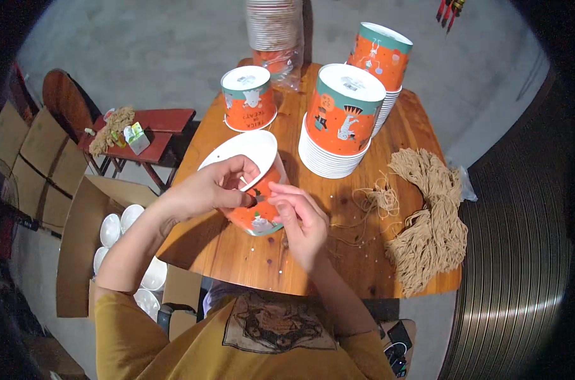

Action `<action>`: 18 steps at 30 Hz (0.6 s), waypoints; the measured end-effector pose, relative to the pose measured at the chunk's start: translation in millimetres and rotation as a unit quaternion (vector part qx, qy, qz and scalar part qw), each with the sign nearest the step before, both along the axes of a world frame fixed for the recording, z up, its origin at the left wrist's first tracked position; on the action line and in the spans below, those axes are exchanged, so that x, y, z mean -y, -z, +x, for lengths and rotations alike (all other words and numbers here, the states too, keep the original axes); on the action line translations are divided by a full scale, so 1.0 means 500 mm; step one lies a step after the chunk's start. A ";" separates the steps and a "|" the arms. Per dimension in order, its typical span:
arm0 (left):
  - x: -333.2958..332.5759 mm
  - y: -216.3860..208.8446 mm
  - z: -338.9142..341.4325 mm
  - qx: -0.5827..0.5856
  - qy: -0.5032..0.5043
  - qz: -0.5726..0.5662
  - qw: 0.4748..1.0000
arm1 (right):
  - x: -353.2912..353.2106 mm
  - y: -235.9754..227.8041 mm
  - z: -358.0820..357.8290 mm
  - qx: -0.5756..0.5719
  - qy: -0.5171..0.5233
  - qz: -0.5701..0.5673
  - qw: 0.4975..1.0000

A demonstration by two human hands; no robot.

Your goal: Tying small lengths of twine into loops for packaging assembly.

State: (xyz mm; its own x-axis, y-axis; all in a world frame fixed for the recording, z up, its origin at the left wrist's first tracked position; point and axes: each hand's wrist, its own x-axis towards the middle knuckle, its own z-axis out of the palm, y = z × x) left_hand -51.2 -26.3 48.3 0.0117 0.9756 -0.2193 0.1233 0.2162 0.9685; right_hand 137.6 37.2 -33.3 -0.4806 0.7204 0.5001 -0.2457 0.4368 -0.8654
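An orange paper bucket [257, 221] with a white rim and green base band leans tilted on the wooden table in front of me, its mouth facing up and left. My left hand [211, 189] grips its wall, fingers inside the rim and thumb on the outer side. At the bucket's right side, my right hand [303, 225] is closed with its fingertips pinched near my left thumb. Whatever they pinch is too small to make out. Right of that hand lies a loose tangle of thin tan string [383, 199].
A hank of tan twine [434, 221] covers the table's right side. Upside-down bucket stacks [344, 130] and a single bucket [249, 111] stand at the back, beside a plastic-wrapped stack [276, 31]. A cardboard box [75, 266] holding white-mouthed buckets sits at left, near a red bench [167, 120].
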 end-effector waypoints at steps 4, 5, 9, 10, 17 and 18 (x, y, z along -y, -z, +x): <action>-0.009 0.000 -0.016 0.044 0.027 -0.030 0.998 | -0.004 -0.005 0.004 0.008 -0.006 0.007 1.000; -0.011 -0.001 -0.019 0.044 0.026 -0.029 0.998 | -0.004 -0.006 0.004 0.015 -0.006 0.012 1.000; -0.021 0.002 -0.031 0.045 0.048 -0.048 0.997 | -0.014 -0.016 0.004 0.020 0.023 0.180 0.983; -0.022 0.004 -0.034 0.045 0.056 -0.045 0.996 | -0.017 -0.019 0.004 0.020 0.023 0.180 0.983; -0.026 0.002 -0.030 0.025 0.084 -0.035 0.996 | -0.028 -0.012 0.005 0.041 -0.013 0.225 0.974; -0.026 0.002 -0.031 0.032 0.081 -0.038 0.996 | -0.030 -0.005 0.007 0.051 -0.054 0.166 0.983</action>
State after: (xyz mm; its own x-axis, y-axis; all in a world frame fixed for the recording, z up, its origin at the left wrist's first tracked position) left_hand -66.6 -13.2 47.2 0.1831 0.9408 -0.2852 0.1004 0.2707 0.9574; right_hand 141.3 52.1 -30.9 -0.6055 0.4673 0.6442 -0.2256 0.6754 -0.7021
